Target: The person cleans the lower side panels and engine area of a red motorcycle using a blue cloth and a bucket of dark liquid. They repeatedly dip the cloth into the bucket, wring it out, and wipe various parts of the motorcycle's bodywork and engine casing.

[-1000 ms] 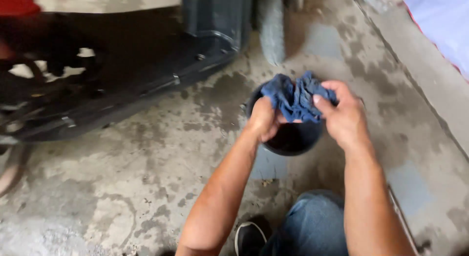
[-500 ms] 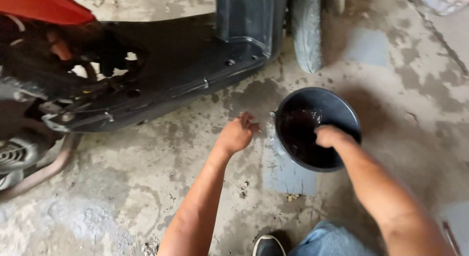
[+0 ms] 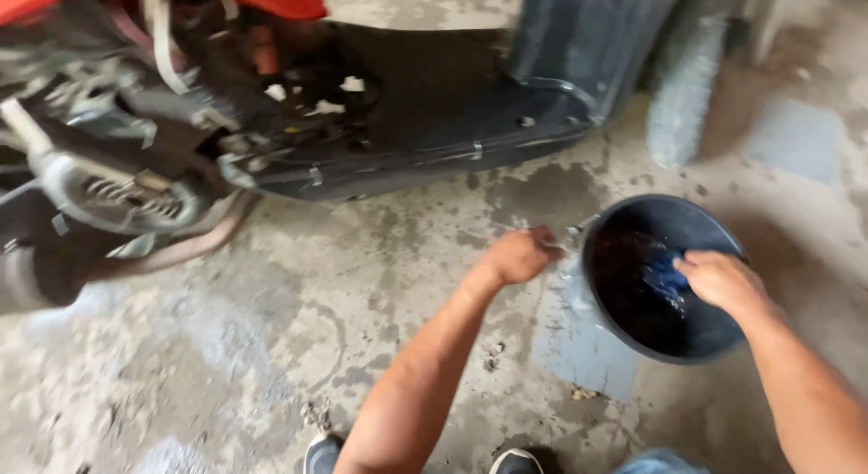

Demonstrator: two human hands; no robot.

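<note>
Since before, right hand (image 3: pixel 719 279) dipped into the bucket (image 3: pixel 665 216), gripping a blue cloth (image 3: pixel 665 273); left hand (image 3: pixel 520 255), at the bucket's 9 o'clock, is loosely closed and empty.

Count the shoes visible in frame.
2. One shoe sits at the bottom edge beside the left forearm; the other shoe is right of it, near the jeans. Both are cropped.

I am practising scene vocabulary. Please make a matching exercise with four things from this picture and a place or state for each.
Things:
1. left hand
2. right hand
3. blue cloth
4. scooter

Places or states:
A. inside the dark bucket
B. closed in a fist, beside the bucket
C. parked on the concrete floor
D. reaching into the bucket

Pairs: 1-B, 2-D, 3-A, 4-C
</note>
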